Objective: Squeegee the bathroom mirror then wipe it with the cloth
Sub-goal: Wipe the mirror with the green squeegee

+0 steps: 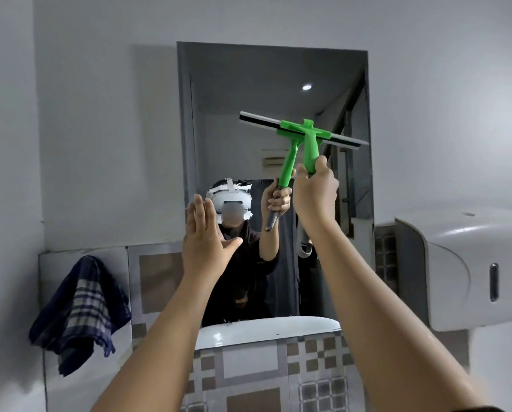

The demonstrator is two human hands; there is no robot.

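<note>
- I had my right hand wrapped tight around the green handle of the squeegee.
- Its blade lay tilted across the mirror, its right end at the mirror's right edge, in the upper half; whether the rubber touched the glass I could not tell.
- My left hand was raised flat with fingers together and thumb out, at the mirror's left edge, holding nothing.
- The checked cloth hung on the tiled wall beyond the mirror's lower left corner, well apart from both hands.
</note>
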